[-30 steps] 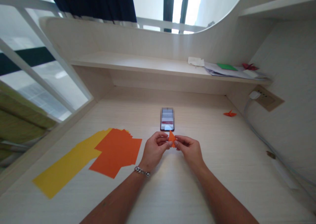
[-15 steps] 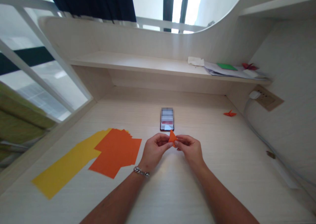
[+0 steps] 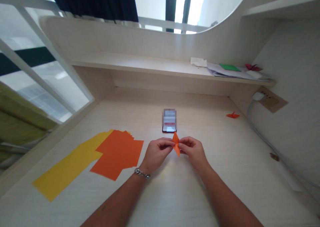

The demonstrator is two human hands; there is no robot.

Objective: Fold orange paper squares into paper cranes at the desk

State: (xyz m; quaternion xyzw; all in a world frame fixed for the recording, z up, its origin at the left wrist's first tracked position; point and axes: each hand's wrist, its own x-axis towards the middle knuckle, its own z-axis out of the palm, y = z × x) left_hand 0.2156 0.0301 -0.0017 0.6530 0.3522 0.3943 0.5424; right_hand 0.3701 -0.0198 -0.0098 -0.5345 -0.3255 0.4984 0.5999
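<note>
A small folded orange paper (image 3: 176,143), long and diamond-shaped with pointed ends, is held just in front of a phone (image 3: 169,120) that lies on the desk. My left hand (image 3: 157,153) pinches its left side between thumb and fingers. On the right side, my right hand (image 3: 194,151) pinches it in the same way. To the left of my hands lie spread orange sheets (image 3: 120,153), partly over a row of yellow sheets (image 3: 67,167).
A folded orange paper figure (image 3: 233,115) sits at the back right of the desk (image 3: 140,103). Papers (image 3: 227,73), a green piece and a red folded figure rest on the shelf (image 3: 140,63). A cable (image 3: 262,137) runs down from the wall socket on the right.
The folded orange paper now shows a longer shape, its lower point reaching down between my hands. My left fingers and thumb have shifted slightly on it.
</note>
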